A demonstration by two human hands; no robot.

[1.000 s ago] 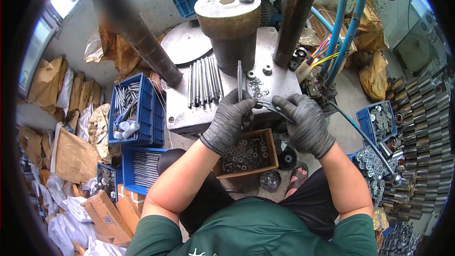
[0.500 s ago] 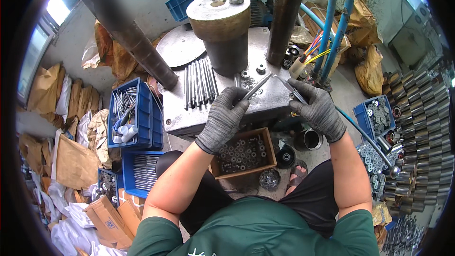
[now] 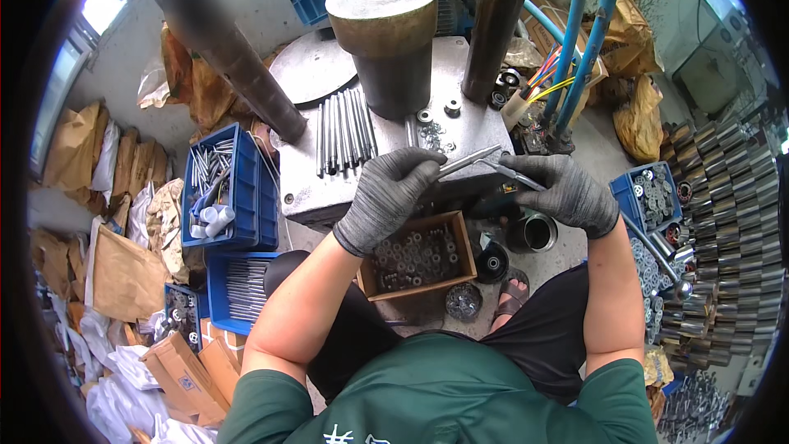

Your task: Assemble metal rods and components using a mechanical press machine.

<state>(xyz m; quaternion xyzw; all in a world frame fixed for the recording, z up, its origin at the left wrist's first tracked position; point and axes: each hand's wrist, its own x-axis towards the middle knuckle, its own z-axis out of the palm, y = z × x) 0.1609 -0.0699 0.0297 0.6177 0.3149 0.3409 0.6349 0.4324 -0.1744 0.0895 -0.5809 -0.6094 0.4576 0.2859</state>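
My gloved left hand [image 3: 385,193] is closed around a slim metal shaft [image 3: 472,161], which sticks out to the right past the fingertips. My gloved right hand [image 3: 573,195] grips a slender metal tool [image 3: 511,173], its kind unclear. The tool's tip meets or nearly meets the shaft near its end; I cannot tell if they touch. Both are held over the front edge of a metal press table [image 3: 308,197]. On that table lies a row of similar metal shafts [image 3: 345,133], left of a thick steel cylinder [image 3: 386,41]. Small rings [image 3: 452,107] sit to the cylinder's right.
Below my hands stands a wooden box [image 3: 417,289] of small round parts. Blue bins [image 3: 267,214] with metal parts are at left. Two dark columns [image 3: 493,29] and blue hoses [image 3: 579,49] rise from the table area. Stacked metal tubes [image 3: 731,222] line the right side.
Both hands have moved: the left slightly, the right lower and outward. The shaft and tool now lie flatter, and their ends have come together and crossed in view.
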